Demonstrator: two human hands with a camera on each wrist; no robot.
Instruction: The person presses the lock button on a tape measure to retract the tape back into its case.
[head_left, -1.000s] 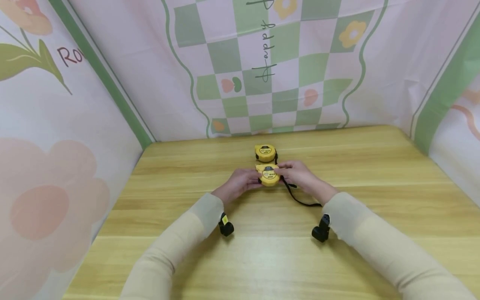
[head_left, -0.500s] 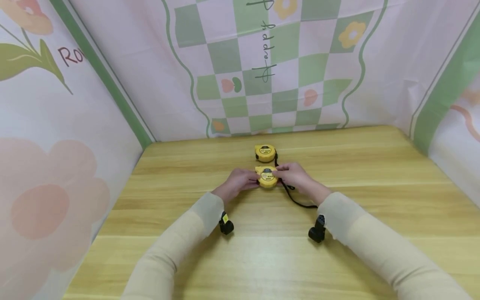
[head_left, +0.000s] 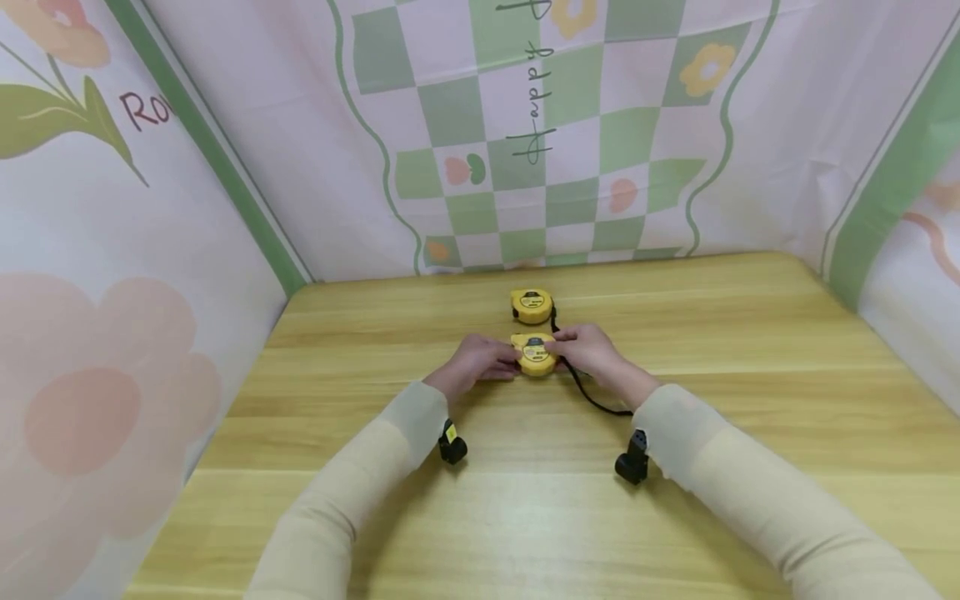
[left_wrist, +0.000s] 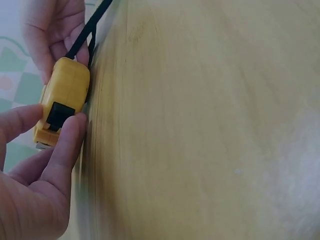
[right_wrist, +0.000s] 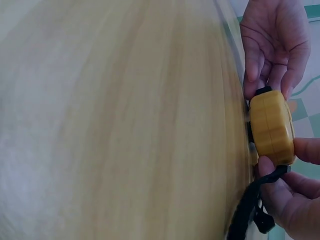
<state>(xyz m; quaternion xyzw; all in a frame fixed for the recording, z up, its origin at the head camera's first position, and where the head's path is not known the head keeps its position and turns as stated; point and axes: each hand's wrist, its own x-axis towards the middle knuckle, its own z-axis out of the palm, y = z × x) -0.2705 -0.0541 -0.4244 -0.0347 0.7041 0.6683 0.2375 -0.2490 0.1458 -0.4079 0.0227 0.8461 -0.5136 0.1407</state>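
Observation:
Two yellow tape measures lie one behind the other on the wooden table, labels up. Both hands hold the nearer tape measure [head_left: 536, 356] from opposite sides. My left hand [head_left: 478, 363] pinches its left end, thumb above and fingers below, beside the black lock button [left_wrist: 60, 115] seen in the left wrist view. On the opposite end, my right hand [head_left: 594, 354] pinches the case between thumb and fingers, close to where the black wrist strap [right_wrist: 250, 197] leaves it. The farther tape measure [head_left: 531, 307] sits just behind, untouched, with its own dark strap at its right side.
The wooden table [head_left: 525, 517] runs back to a printed cloth [head_left: 517, 200] with green checks, which also hangs at the left and right sides. Small black cameras hang at the two wrists. The held tape's strap trails right, toward the right sleeve [head_left: 690, 433].
The nearer tape measure has shifted slightly toward me, widening the gap to the farther one. My right hand came a little left with it; my left hand has barely moved.

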